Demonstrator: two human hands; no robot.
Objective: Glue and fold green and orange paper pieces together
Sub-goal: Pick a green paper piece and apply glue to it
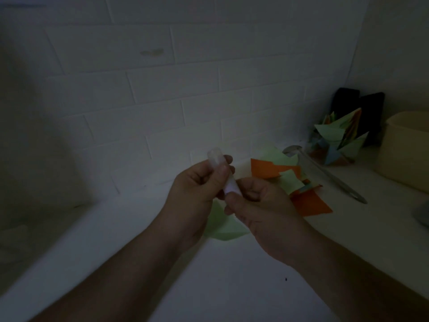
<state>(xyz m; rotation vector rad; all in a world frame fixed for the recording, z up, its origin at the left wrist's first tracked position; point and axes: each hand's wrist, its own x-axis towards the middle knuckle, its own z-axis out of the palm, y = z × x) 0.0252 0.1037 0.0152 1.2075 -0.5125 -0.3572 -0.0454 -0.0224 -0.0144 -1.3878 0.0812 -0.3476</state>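
- The light is dim. Both hands meet above the white counter (144, 231), just in front of the white brick-tiled wall (162, 89).
- The left hand (197, 189) curls its fingers and thumb round the translucent cap end of a pale, slim glue stick (221, 173), which stands tilted with the cap toward the wall.
- The right hand (257, 205) grips the lower end of the same tube, its thumb and fingers wrapped round it; the two hands touch at the tube.
- A light green paper piece (224, 227) lies flat on the counter directly beneath the hands, its near edge showing between the wrists.
- A loose heap of orange and green paper pieces (285, 177) lies just right of the right hand, one orange corner (313, 203) jutting toward the counter's right side.
- A long clear-handled spoon (325, 173) lies slantwise beyond the heap, beside a folded multicoloured paper star (336, 140).
- A cream round container (404, 154) sits at the right edge, and two dark upright things (357, 105) stand in the corner.
- Bare counter spreads to the left of the arms and in front, toward the near edge.
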